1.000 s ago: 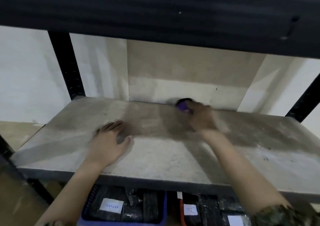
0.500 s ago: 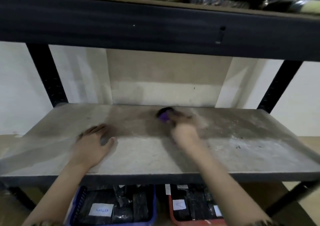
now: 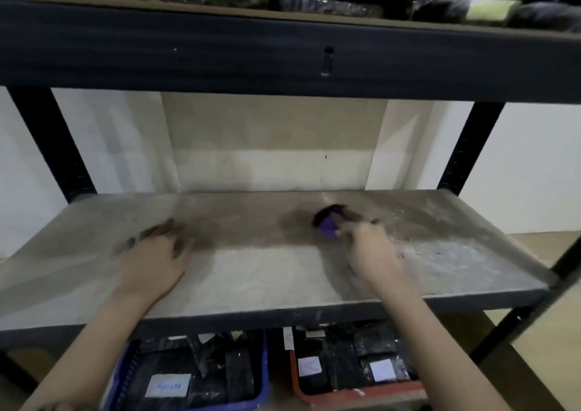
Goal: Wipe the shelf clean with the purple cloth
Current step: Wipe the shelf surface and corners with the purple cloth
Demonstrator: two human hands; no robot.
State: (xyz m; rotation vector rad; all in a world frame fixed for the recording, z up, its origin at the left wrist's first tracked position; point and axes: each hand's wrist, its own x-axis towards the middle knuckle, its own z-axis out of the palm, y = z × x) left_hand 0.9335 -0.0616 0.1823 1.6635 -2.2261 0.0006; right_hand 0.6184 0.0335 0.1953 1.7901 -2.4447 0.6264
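The dusty grey shelf board [image 3: 257,278] spans the view at mid height. My right hand [image 3: 369,247] grips the bunched purple cloth [image 3: 328,222] and holds it down on the board, right of centre and towards the back. Most of the cloth is hidden under my fingers. My left hand [image 3: 157,253] rests flat on the board's left part, fingers spread. Pale dust and crumbs lie on the board to the right of the cloth.
A black beam [image 3: 283,52] of the shelf above hangs low over the work area, with wrapped dark bundles on top. Black uprights [image 3: 50,140] [image 3: 468,146] stand at the back corners. Below, a blue crate [image 3: 261,388] and a red crate [image 3: 295,379] hold labelled black packs.
The view has pulled back and up. My right hand with the cloth has slid to the right along the back of the board. My left hand stays planted.
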